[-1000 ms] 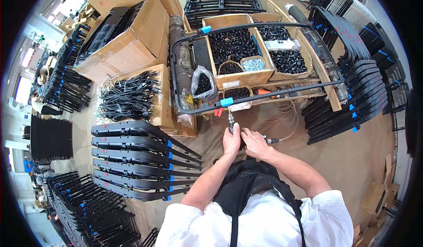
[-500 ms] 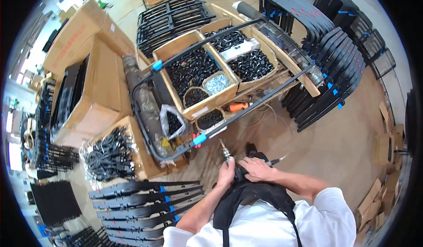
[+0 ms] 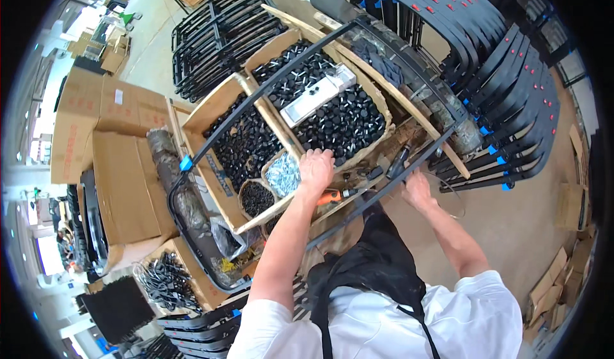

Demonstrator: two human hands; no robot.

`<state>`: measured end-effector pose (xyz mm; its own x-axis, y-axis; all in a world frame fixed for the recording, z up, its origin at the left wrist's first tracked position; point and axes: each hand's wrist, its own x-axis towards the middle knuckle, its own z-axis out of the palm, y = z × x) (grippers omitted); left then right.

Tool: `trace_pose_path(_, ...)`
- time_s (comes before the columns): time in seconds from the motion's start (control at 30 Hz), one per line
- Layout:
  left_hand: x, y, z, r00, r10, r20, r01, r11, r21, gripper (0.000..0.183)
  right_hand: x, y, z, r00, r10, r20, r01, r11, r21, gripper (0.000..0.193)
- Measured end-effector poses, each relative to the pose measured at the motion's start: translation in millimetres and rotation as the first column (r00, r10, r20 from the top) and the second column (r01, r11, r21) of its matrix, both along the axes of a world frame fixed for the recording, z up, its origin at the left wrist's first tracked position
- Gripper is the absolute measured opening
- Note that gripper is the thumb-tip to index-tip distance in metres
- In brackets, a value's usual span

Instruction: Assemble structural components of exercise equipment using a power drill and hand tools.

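Apron (image 3: 364, 250) is nearest to us, then our R hand (image 3: 417, 191), near dark tool (image 3: 398, 162) and near-side bar of black frame (image 3: 272, 92), which lies across parts boxes (image 3: 276, 123); R grip we cannot tell. Our L hand (image 3: 317, 170), fingers bent, is at box edge beside silver screws (image 3: 283, 175), but we can't see if it pinches smth. Beyond boxes are stacked frames (image 3: 217, 36).

White short-sleeved cloth shirt (image 3: 377, 324), loose, creased. Over it, black cloth bib apron (image 3: 361, 272), bunched at the chest; two narrow black fabric straps (image 3: 325, 327) run down over the white. Black cloth below apron, can't split trousers from apron. Left hand (image 3: 316, 172), right hand (image 3: 417, 191): bare, forearms too.
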<state>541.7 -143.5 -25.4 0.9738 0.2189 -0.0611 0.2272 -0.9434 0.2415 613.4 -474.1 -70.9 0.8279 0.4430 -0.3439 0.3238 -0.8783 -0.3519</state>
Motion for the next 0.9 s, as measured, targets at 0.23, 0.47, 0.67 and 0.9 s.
trace_pose_path(0.23, 53.8, 23.6, -75.8, 0.878, -0.232, -0.418, 0.322, 0.934, 0.156, 0.013, 87.0, 4.5, -59.7, 0.991, 0.119, -0.064, -0.127, 0.979, -0.16, 0.065)
trace_pose_path(0.47, 90.2, 39.7, 3.2, 0.957, 0.144, -0.253, -0.229, 0.909, -0.349, 0.03, 85.0, 31.6, 148.3, 0.572, 0.539, -0.618, -0.512, 0.824, 0.244, 0.023)
trace_pose_path(0.67, 177.7, 77.6, 46.9, 0.961, 0.267, -0.077, -0.226, 0.59, -0.775, 0.035, 117.7, 175.6, 54.8, 0.701, 0.71, 0.061, -0.695, 0.661, 0.283, 0.018)
trace_pose_path(0.9, 299.6, 88.7, 60.4, 0.925, 0.285, 0.253, -0.054, 0.756, -0.652, 0.036, 88.0, 228.6, -57.3, 0.612, 0.776, 0.15, -0.787, 0.617, 0.019, 0.023)
